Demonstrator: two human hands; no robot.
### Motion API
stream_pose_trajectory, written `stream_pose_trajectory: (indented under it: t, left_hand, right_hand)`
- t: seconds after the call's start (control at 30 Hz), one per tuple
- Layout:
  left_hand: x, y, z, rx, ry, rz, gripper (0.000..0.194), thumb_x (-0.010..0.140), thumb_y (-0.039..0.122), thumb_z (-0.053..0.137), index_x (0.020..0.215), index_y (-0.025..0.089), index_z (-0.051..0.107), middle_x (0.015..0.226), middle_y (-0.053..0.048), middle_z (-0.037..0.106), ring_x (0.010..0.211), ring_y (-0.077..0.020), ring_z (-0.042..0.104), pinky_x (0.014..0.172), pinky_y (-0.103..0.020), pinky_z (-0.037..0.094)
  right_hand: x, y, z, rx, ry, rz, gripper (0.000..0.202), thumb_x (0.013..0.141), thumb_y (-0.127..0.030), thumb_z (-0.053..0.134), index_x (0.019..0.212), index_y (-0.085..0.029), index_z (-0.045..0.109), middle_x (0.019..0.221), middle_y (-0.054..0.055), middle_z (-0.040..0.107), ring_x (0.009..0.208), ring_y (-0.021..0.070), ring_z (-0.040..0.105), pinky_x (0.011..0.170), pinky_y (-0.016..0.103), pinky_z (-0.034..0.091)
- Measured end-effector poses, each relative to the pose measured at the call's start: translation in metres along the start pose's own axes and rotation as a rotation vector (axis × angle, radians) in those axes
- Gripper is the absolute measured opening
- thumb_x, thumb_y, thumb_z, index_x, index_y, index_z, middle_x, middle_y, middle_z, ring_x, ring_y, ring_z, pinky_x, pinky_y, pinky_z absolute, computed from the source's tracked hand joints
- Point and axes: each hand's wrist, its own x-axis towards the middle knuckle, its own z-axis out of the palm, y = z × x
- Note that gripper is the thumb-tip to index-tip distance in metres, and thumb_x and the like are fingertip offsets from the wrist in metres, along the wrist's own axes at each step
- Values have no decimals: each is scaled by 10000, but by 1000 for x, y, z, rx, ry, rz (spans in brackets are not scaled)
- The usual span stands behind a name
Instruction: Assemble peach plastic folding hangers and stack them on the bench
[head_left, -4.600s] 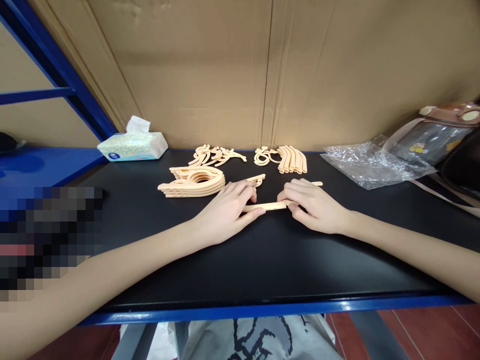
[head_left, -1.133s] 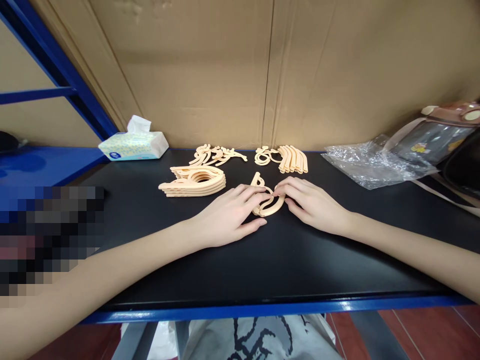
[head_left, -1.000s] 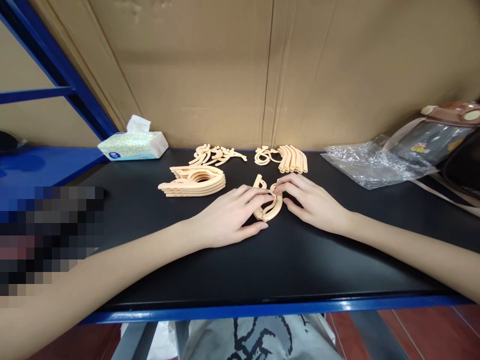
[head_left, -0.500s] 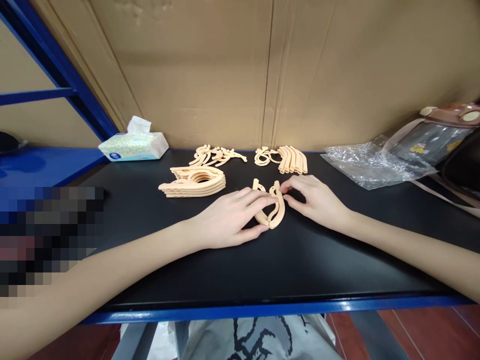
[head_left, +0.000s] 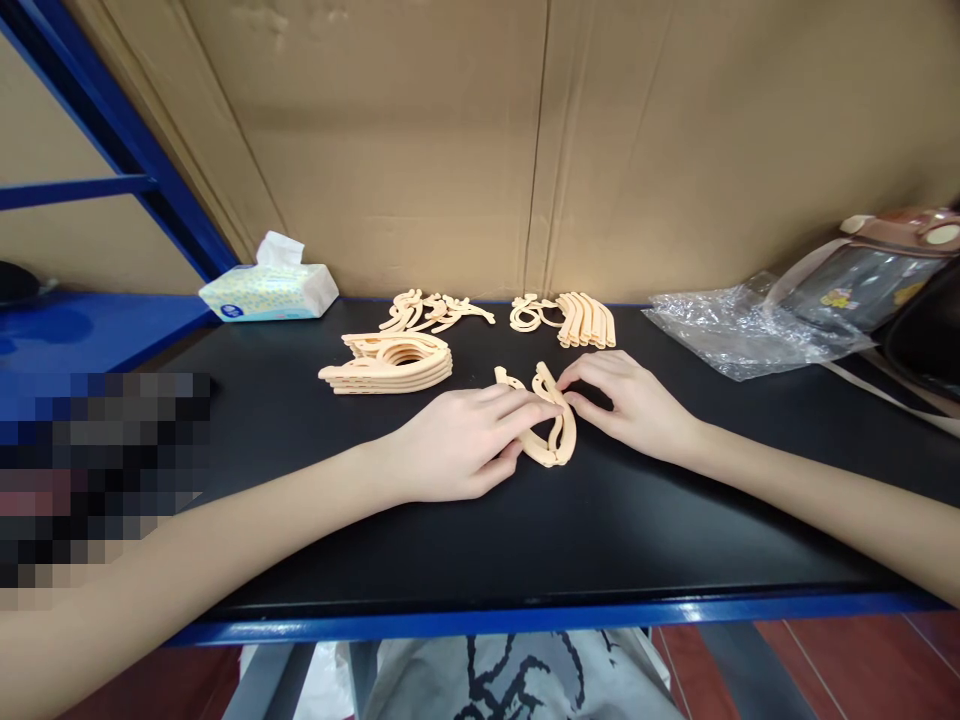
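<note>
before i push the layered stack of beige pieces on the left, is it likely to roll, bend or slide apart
The stack probably won't roll, since it lies flat on the table. Its layers could slide apart, as no band or tie shows around them. It looks stiff too, every layer sharing the same clean curve, so bending seems unlikely.

"Left hand [head_left: 466, 447]?"
"Palm down, fingers pointing right, thumb below them."
"Right hand [head_left: 637, 408]?"
"Arched, index and thumb curved, tips close together."
"And arms?"
"Left arm [head_left: 247, 537], right arm [head_left: 817, 487]: both bare, slanting in from the sides; hands near each other."
</note>
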Motion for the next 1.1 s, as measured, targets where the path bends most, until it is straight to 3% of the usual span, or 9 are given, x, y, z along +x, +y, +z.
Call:
stream_pose_trajectory:
  t: [0.5, 0.73, 0.97, 1.1]
  left_hand:
    - [0, 0, 1, 16, -25, 65, 339, 924, 160, 393, 1251, 172, 482, 1334, -70, 510, 1156, -210, 500, 983, -351, 428]
    - [1, 2, 1, -18, -13, 0, 368, 880, 121, 410, 1235, 183, 489, 1327, -76, 500, 1137, -217, 483, 967, -368, 426]
    - [-1, -3, 7, -73, 55, -75, 446, 870, 239, 509, 1304, 171, 435, 1361, -91, 462, 1281, -235, 383, 1069, -386, 332]
    - [-2, -5, 9, -96, 34, -111, 528, 872, 368, 560, 1340, 191, 391, 1417, -121, 401, 1338, -261, 332, 1093, -438, 290]
  right_hand:
    - [1, -4, -4, 21, -91, -114, 176, 951, -282, 447, 1027, -214, 590, 1030, 33, 681, 968, 179, 597, 906, 369, 386]
    - [1, -3, -5, 67, -169, -122, 311, 892, -468, 520, 1069, -220, 579, 1122, 71, 629, 1047, 225, 566, 919, 406, 387]
    - [2, -1, -4, 84, -198, -144, 467, 808, -541, 601, 1141, -221, 541, 1182, 86, 586, 1095, 243, 527, 945, 421, 377]
    - [1, -2, -5, 111, -196, -174, 485, 790, -539, 623, 1131, -207, 530, 1154, 87, 599, 1064, 241, 539, 923, 411, 401]
